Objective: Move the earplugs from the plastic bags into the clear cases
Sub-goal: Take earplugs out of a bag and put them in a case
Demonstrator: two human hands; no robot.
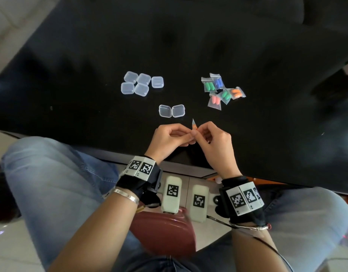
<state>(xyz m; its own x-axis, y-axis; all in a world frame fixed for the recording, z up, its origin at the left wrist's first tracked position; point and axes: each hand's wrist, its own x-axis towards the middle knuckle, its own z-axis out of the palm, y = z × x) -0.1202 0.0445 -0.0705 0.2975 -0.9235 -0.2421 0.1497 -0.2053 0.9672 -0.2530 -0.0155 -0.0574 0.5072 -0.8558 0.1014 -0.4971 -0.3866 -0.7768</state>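
Head view: left hand (170,137) and right hand (212,140) both pinch one small bag (194,127) with orange earplugs, above the table edge (110,152).
Open case: open clear case (171,110) lies just beyond the hands, apparently empty.
Risk: a sharp tug may fling earplugs off the table.
Supplies: bagged earplugs (221,91) wait to the right; closed cases (140,84) to the left.

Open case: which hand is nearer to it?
Left, narrowly. The open case lies beyond both hands; the left hand sits almost straight below it, the right hand below and off to its right. Both pinch one small bag.
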